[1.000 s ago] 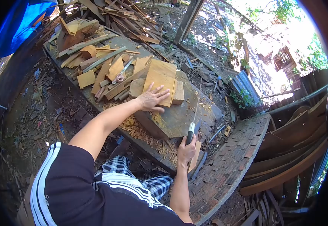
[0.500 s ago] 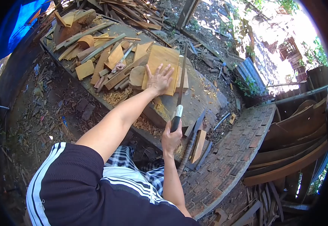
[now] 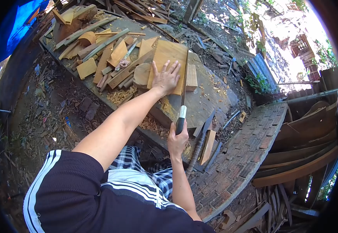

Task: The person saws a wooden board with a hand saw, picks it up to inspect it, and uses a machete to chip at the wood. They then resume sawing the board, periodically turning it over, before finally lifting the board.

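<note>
My left hand [image 3: 166, 79] lies flat on a yellowish wooden board [image 3: 170, 52], its fingers spread. Under the board sits a thicker wood block [image 3: 191, 79], which sticks out on the right, and a rounded wood piece [image 3: 141, 75] shows at the left. My right hand [image 3: 177, 143] is wrapped around the black and white handle of a handsaw [image 3: 182, 112]. The saw's long thin blade points away from me and runs along the board's right edge.
Offcuts [image 3: 109, 58] and shavings [image 3: 122, 95] cover the left of the worktable [image 3: 211, 95]. A dark blade-like tool [image 3: 197, 149] and a wood strip [image 3: 208, 146] lie right of my right hand. A curved brick-patterned slab [image 3: 250, 151] stands further right.
The saw blade has swung slightly left, from just beside the board to its right edge. My left hand stays on the board.
</note>
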### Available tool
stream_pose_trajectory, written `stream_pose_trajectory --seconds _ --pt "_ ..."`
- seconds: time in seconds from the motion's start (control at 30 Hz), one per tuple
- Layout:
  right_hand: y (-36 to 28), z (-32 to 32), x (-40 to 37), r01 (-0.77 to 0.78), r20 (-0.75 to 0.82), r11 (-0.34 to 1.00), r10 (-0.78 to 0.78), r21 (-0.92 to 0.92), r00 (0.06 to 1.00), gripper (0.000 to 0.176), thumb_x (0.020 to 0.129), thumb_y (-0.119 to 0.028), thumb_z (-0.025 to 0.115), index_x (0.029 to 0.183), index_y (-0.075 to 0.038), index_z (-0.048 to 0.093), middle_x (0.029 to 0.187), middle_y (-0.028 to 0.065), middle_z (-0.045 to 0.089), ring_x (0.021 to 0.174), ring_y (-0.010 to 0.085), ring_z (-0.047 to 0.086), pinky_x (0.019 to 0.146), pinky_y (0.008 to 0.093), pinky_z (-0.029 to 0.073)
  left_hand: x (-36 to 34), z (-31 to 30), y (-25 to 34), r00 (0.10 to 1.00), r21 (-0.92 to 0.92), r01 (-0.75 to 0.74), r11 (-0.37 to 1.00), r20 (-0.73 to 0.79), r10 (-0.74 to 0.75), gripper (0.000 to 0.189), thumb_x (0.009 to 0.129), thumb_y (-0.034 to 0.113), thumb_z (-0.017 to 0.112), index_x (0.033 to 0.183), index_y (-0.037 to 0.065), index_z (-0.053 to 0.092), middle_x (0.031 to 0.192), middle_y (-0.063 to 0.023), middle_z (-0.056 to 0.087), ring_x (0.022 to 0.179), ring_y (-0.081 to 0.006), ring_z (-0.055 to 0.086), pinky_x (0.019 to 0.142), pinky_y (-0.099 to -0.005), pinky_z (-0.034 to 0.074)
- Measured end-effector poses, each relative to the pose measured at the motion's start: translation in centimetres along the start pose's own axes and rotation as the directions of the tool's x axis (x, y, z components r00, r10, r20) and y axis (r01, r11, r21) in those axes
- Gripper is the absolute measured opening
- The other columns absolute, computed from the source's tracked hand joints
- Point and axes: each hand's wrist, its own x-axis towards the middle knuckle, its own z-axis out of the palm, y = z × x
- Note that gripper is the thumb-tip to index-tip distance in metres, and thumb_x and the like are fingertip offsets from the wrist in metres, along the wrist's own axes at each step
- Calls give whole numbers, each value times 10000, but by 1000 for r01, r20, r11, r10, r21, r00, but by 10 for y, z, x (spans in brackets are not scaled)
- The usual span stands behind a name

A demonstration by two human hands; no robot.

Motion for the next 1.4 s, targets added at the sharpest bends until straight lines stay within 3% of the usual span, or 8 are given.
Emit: stream_pose_trajectory --seconds 0.33,0.57,0.7,0.77,1.1,1.23,1.33,1.4 --pt "17 24 78 31 41 999 -31 13 999 448 914 -127 623 1338 -34 516 985 261 682 919 378 699 777 430 514 13 11 1 997 16 44 999 -64 -43 503 1016 356 376 1497 211 376 1576 36 329 1460 -247 264 1125 -726 57" --pt "36 -7 -28 100 23 990 -103 98 994 525 926 -51 594 1435 -47 468 1110 179 705 916 234 706 817 359 530 14 9 3 995 14 72 997 -74 -71 501 1026 350 348 1511 223 350 1592 44 297 1478 -232 234 1126 -727 42" --pt "-2 -9 13 -201 155 980 196 12 968 490 930 -64 580 1410 -47 483 1127 231 685 1014 282 693 824 396 524 12 12 1 997 36 52 998 -66 -50 499 1034 356 332 1518 233 336 1597 54 284 1482 -222 226 1134 -719 34" --pt "21 12 64 -4 134 1000 6 -12 991 498 927 -73 582 1410 -41 466 1105 253 675 1024 316 687 839 410 513 14 11 1 997 37 55 998 -60 -53 497 1036 358 326 1518 239 334 1597 62 284 1482 -221 226 1137 -715 41" --pt "9 38 46 63 -5 992 -63 109 998 562 921 -83 593 1453 -61 413 1185 251 654 1084 359 662 897 418 503 8 5 -2 999 -42 -30 999 -36 28 495 1019 337 395 1506 250 363 1587 88 297 1476 -209 239 1135 -711 81" --pt "18 30 75 45 28 998 -47 54 999 546 907 -77 588 1435 -63 452 1162 241 672 1083 348 667 891 415 509 18 18 2 969 14 195 981 -155 -191 490 1025 345 357 1503 238 365 1597 28 286 1482 -267 215 1097 -763 62" --pt "26 25 87 -46 109 999 44 17 993 537 896 -74 594 1419 -56 472 1124 224 687 1024 324 681 881 397 503 18 13 2 983 12 141 990 -122 -138 489 1025 346 348 1500 230 369 1596 8 288 1484 -284 212 1079 -784 38" --pt "26 30 87 -27 44 990 21 138 999 338 871 -90 633 1181 35 582 736 28 513 667 119 458 617 318 412 18 15 1 988 44 94 995 -126 -88 485 1023 344 357 1495 234 377 1594 17 296 1482 -271 228 1086 -775 23"
